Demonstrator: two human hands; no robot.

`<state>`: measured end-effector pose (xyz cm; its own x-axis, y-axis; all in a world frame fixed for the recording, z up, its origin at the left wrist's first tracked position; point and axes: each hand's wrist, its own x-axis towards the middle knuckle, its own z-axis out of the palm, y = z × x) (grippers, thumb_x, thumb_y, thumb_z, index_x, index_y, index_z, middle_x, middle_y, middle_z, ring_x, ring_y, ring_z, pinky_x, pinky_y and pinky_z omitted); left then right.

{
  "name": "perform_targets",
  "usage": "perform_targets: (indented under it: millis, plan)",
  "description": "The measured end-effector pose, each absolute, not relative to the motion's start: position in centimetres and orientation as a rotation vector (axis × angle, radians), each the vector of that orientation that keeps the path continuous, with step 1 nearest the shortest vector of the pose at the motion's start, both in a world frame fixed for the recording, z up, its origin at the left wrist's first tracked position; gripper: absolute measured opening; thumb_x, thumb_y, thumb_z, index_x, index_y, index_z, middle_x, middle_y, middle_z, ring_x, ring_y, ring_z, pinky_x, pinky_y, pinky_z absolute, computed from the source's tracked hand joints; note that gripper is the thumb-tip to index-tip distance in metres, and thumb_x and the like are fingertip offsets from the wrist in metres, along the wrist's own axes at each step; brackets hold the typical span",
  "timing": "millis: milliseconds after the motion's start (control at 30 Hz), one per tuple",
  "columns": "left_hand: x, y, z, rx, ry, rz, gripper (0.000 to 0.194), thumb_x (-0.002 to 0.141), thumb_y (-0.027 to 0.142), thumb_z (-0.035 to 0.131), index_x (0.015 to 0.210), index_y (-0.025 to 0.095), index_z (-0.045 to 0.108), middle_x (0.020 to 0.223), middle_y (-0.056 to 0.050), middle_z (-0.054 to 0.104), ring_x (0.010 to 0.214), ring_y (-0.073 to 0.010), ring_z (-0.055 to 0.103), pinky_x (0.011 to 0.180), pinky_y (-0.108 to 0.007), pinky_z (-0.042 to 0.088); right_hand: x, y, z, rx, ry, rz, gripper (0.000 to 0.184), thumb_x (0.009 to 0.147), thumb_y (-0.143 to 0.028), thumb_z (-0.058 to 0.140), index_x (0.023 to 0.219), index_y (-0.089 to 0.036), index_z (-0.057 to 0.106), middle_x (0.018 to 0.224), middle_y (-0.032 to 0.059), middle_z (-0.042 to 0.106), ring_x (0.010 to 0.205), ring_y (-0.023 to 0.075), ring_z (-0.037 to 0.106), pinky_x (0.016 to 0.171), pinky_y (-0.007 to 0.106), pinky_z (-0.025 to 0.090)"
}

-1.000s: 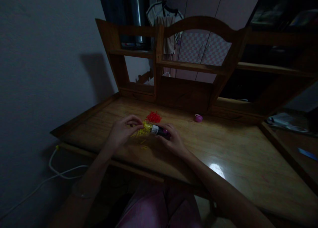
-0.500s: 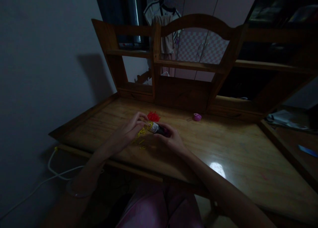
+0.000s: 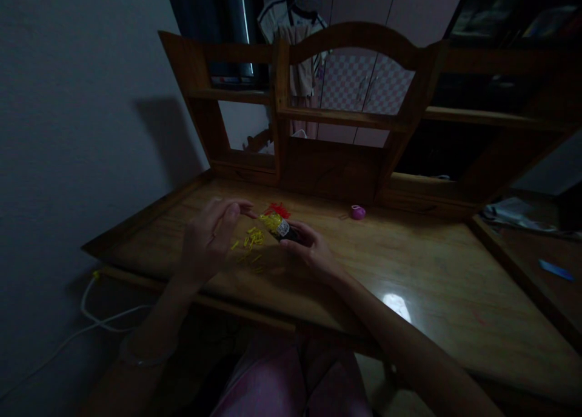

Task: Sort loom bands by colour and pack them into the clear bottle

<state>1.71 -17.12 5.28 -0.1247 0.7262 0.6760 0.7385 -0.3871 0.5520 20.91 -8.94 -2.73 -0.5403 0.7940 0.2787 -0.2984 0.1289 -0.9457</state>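
Broadly, the wide, pale-brown wooden desk (image 3: 427, 265) carries the work; its bare stretch lies to the right, everything loose gathering within reach. Left hand (image 3: 204, 241) raised above the surface, fingers parted and just beside the container's near-left end, nothing seen between them; the height likely keeps them off the loose pieces below. Right hand (image 3: 316, 253) curls around the dark end of a small cylindrical container with a white printed label and a yellow end (image 3: 279, 228), fingers closed on it, holding it tilted over the desk. Gripping that end leaves the yellow end exposed towards the left hand. Loose, thin yellow strips (image 3: 254, 238) lie scattered below and left of it, apparently kept apart from the heap of thin red strips (image 3: 279, 210) behind. Small rounded purple object with a pale loop (image 3: 357, 213) sits farther right, well clear of both hands.

Hard to make out: dim light throughout; both forearms cut off by the lower edge. Right palm covers much of the container. Red heap partly masked by its yellow end. Strip material unclear.
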Motion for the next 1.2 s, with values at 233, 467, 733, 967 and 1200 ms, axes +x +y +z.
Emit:
perform_targets:
  millis: [233,467,733,967,1200]
  plan:
    - [2.22,-17.09,5.66,-2.131,-1.644,-1.48,0.035,0.102,0.031,0.033,0.103,0.022,0.066,0.098,-0.004,0.068,0.1,-0.021,0.06,0.093,-0.039,0.045,20.77,-9.0,-3.0,-0.473,-1.493,1.626,0.05,0.073,-0.034,0.079,0.12,-0.027,0.065,0.124,0.0025,0.066,0.117,0.0227,0.058,0.106,0.04,0.041]
    - [2.46,-16.51,5.06,-2.298,-1.663,-1.462,0.034,0.102,0.033,0.032,0.104,0.021,0.065,0.104,-0.005,0.063,0.105,-0.0206,0.059,0.095,-0.039,0.045,20.64,-9.23,-3.06,-0.438,-1.472,1.664,0.049,0.073,-0.03,0.079,0.12,-0.026,0.065,0.124,0.0032,0.065,0.118,0.0229,0.057,0.106,0.04,0.04]
    - [2.02,-16.32,5.0,-2.475,-1.683,-1.302,0.028,0.101,0.034,0.034,0.115,0.023,0.057,0.112,-0.005,0.064,0.113,-0.022,0.055,0.103,-0.044,0.04,20.9,-9.41,-2.87,-0.48,-1.481,1.693,0.049,0.072,-0.033,0.079,0.119,-0.027,0.066,0.123,0.0024,0.066,0.116,0.0229,0.058,0.104,0.041,0.041]
    - [1.96,-16.99,5.36,-2.257,-1.542,-1.439,0.027,0.1,0.031,0.036,0.112,0.023,0.058,0.105,-0.004,0.064,0.113,-0.0222,0.053,0.109,-0.046,0.035,20.86,-9.46,-2.72,-0.451,-1.469,1.716,0.049,0.072,-0.032,0.079,0.119,-0.028,0.066,0.124,0.0026,0.065,0.116,0.0238,0.058,0.104,0.042,0.041]
    - [2.45,-16.28,5.44,-2.435,-1.523,-1.274,0.027,0.1,0.029,0.035,0.11,0.021,0.057,0.116,-0.006,0.06,0.119,-0.0214,0.05,0.116,-0.049,0.026,21.05,-9.52,-2.65,-0.472,-1.444,1.748,0.049,0.073,-0.03,0.079,0.119,-0.027,0.065,0.124,0.0027,0.065,0.116,0.0231,0.058,0.103,0.039,0.042]
